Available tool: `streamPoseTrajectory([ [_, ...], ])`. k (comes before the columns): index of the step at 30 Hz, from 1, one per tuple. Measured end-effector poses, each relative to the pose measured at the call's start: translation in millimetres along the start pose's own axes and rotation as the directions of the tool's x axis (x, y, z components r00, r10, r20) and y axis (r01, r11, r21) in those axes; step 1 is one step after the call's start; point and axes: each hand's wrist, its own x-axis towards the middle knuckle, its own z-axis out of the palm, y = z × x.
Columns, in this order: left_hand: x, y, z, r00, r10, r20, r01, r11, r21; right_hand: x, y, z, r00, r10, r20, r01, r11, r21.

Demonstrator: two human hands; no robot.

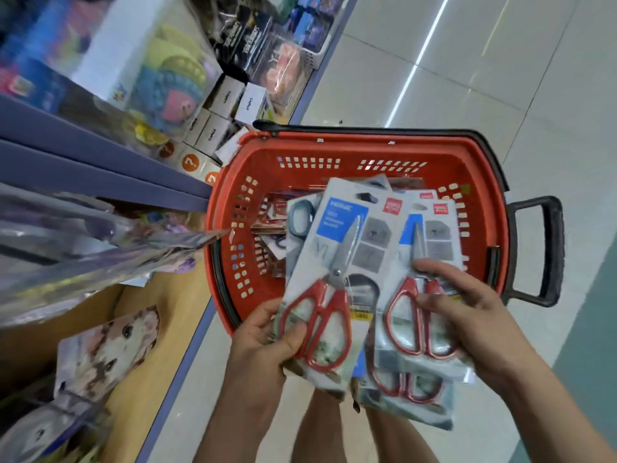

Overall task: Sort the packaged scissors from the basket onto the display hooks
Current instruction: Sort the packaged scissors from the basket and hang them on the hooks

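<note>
A red shopping basket (474,182) stands on the floor below me with several packaged scissors lying in it (300,215). My left hand (263,339) grips a pack of red-handled scissors (337,248) by its lower edge, thumb across the handles. My right hand (467,315) holds a second pack of red-handled scissors (430,235), with at least one more pack (410,392) stacked beneath it. Both sets of packs hang over the basket's near rim. No display hooks are clearly visible.
Blue-edged store shelves (100,168) with toys and small boxes run along the left. Hanging glossy packets (100,255) jut toward the basket. A wooden shelf (160,329) holds animal-print cards. The basket's black handle (547,248) sticks out right, over pale floor tiles.
</note>
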Motion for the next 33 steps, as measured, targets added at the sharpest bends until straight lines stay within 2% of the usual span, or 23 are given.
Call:
streamPoseTrajectory([
  [4,-11,1,16,0.998,-0.012,0.066,0.006,0.997,0.080,-11,-13,25,0.999,-0.033,0.039,0.032,0.999,0.023],
  [8,-20,12,27,0.992,-0.018,0.128,-0.004,0.985,0.170,-17,-19,34,0.998,0.058,-0.016,-0.055,0.984,0.169],
  [10,-25,17,32,0.991,-0.021,0.131,-0.016,0.963,0.270,-23,-21,34,0.997,0.074,-0.029,-0.069,0.985,0.156],
  [12,-29,18,35,0.989,-0.006,0.149,-0.050,0.928,0.369,-31,-26,37,0.998,0.034,0.044,-0.039,0.992,0.123],
  [16,-40,25,41,0.981,0.002,0.196,-0.105,0.849,0.517,-42,-32,32,0.993,0.020,0.118,-0.042,0.982,0.182],
  [18,-50,33,47,0.983,0.000,0.182,-0.084,0.886,0.456,-48,-38,23,0.988,0.008,0.154,-0.039,0.979,0.201],
  [20,-57,41,56,0.989,0.030,0.145,-0.069,0.960,0.270,-55,-49,14,0.980,-0.032,0.195,-0.006,0.982,0.191],
  [22,-59,46,65,0.993,0.085,0.078,-0.091,0.993,0.076,-61,-60,5,0.968,-0.064,0.241,0.027,0.987,0.156],
  [28,-59,88,95,0.964,0.150,-0.218,-0.207,0.940,-0.272,-86,-100,-20,0.896,-0.065,0.440,0.061,0.998,0.023],
  [33,-99,107,106,0.893,0.260,-0.367,-0.370,0.888,-0.272,-114,-135,-34,0.861,-0.063,0.505,0.050,0.998,0.040],
])
